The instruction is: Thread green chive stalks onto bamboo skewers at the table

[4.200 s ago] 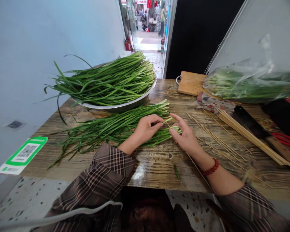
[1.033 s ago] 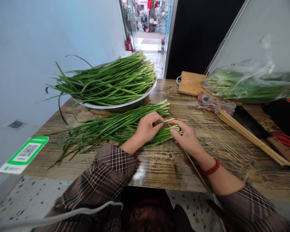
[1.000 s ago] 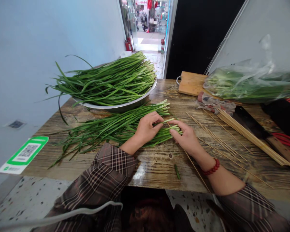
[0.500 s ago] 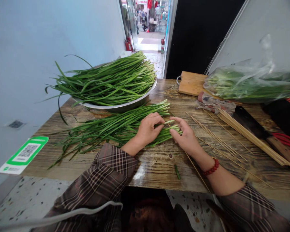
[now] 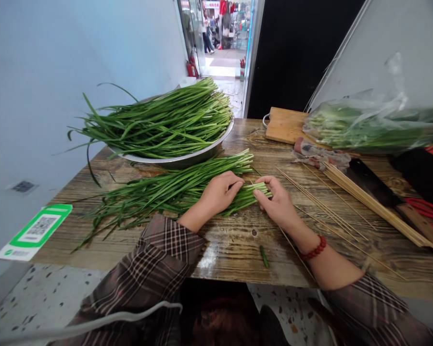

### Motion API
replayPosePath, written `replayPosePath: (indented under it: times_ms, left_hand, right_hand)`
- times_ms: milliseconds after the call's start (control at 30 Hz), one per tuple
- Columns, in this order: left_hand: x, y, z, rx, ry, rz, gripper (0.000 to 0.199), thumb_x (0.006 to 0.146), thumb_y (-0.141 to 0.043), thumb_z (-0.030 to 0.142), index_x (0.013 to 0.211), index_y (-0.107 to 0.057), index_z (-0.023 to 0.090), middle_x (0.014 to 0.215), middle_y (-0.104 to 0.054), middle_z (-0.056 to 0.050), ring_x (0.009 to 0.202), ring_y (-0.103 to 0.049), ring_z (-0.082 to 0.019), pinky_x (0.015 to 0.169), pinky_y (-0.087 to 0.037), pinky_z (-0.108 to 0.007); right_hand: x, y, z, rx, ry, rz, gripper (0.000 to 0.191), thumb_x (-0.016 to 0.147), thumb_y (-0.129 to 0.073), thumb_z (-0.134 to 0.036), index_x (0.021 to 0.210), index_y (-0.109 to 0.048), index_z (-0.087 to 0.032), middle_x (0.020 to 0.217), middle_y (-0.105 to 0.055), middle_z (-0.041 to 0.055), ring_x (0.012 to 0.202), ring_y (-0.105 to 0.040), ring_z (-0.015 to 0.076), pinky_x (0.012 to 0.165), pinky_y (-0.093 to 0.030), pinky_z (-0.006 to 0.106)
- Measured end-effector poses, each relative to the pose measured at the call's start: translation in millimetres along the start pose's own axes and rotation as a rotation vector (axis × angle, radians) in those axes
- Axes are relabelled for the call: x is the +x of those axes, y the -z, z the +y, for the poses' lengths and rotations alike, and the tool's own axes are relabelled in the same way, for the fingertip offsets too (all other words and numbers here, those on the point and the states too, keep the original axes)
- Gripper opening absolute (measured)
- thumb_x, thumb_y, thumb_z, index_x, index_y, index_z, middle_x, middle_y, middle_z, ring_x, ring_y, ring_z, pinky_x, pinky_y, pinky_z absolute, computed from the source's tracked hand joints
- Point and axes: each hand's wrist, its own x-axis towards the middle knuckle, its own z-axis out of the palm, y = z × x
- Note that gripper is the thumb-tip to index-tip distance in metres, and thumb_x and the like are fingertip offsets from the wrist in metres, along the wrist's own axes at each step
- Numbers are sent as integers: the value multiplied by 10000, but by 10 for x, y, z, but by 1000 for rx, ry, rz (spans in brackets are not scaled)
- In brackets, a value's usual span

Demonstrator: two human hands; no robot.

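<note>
No legible txt: QR code [image 5: 42, 226] on grn/wht card [image 5: 35, 232], blurred sign [image 5: 212, 5] outside

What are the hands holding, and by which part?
The right hand holds garlic chives by their pale stem ends, perhaps a bamboo skewer too; the left hand hides its grip.

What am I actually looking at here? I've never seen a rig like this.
There is no machine: this is a person working bare-handed, seen by one head-worn camera looking forward and down. The right hand pinches the pale ends of some greens. The left hand touches them just to the left; what its fingertips grip is hidden. A skewer shows below the right hand, but I cannot tell whether it is held. A basin heaped with more greens stands behind, on the wooden table. To the right lie more skewers, loose and bundled, a knife, a board and a bag of greens.
</note>
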Motion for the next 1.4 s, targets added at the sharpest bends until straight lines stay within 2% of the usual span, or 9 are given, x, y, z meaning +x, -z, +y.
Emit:
replayPosePath:
  times_ms: [167, 267, 367, 533, 700, 900, 1067, 1233, 1400]
  left_hand:
    - [-20, -30, -13, 37, -37, -88, 222, 889, -519, 205, 758, -690, 151, 747, -653, -37, 729, -599, -146, 691, -451, -261]
    - [-16, -18, -30, 35, -58, -104, 194, 877, -531, 192, 776, -693, 155, 770, -656, -38, 741, -604, -145, 703, -462, -259]
    - [17, 41, -95, 85, -56, 17, 174, 879, -532, 202, 892, -700, 158, 845, -660, -55, 810, -610, -162, 754, -477, -283]
    - [83, 150, -237, 340, -55, 225, 233, 876, -514, 179, 1059, -658, 158, 1054, -625, -94, 998, -558, -214, 900, -453, -365]
    - [82, 149, -305, 478, -66, 130, 308, 869, -542, 208, 1163, -622, 170, 1088, -614, -95, 990, -528, -233, 895, -430, -377]
    - [68, 124, -272, 566, -26, 26, 232, 855, -579, 251, 1056, -675, 186, 940, -604, -82, 892, -534, -233, 814, -435, -358]
    - [66, 112, -235, 537, 55, 75, 347, 862, -572, 236, 1207, -588, 200, 885, -597, -54, 832, -558, -200, 761, -439, -304]
    - [41, 91, -210, 612, 71, 19, 142, 860, -585, 269, 955, -685, 236, 830, -592, -35, 765, -565, -176, 672, -411, -270]
    - [50, 101, -208, 656, 16, 28, 127, 859, -549, 221, 818, -666, 194, 876, -582, -58, 798, -548, -190, 698, -420, -302]
  right_hand:
    - [-2, 3, -27, -62, -21, -4, 286, 827, -573, -333, 1068, -550, -181, 1001, -621, 56, 563, -501, 84, 496, -409, 224]
    - [2, 17, -41, -109, -55, -18, 261, 832, -577, -389, 974, -608, -172, 825, -630, 31, 527, -498, 94, 467, -388, 220]
    - [7, 25, -35, -136, -64, -25, 261, 831, -579, -402, 950, -623, -174, 690, -598, -2, 503, -498, 104, 460, -381, 219]
    - [8, 17, -11, -158, -41, -25, 251, 836, -574, -394, 957, -624, -180, 704, -611, -1, 500, -507, 105, 467, -383, 221]
    - [2, 16, -16, -156, -15, -18, 237, 834, -572, -384, 952, -620, -185, 794, -630, 16, 519, -517, 101, 476, -392, 224]
    - [0, 11, -29, -152, -36, -29, 235, 830, -575, -382, 947, -617, -183, 741, -613, 4, 503, -503, 102, 494, -397, 232]
    - [-10, 18, -32, -161, -58, -34, 241, 832, -575, -389, 952, -618, -184, 692, -601, -7, 475, -482, 101, 486, -383, 235]
    - [-12, 15, -44, -168, -60, -39, 250, 828, -577, -386, 962, -621, -180, 680, -598, -12, 468, -476, 99, 488, -380, 235]
    - [-8, 18, -57, -180, -67, -41, 253, 827, -575, -384, 956, -621, -172, 631, -567, -24, 466, -470, 101, 484, -377, 232]
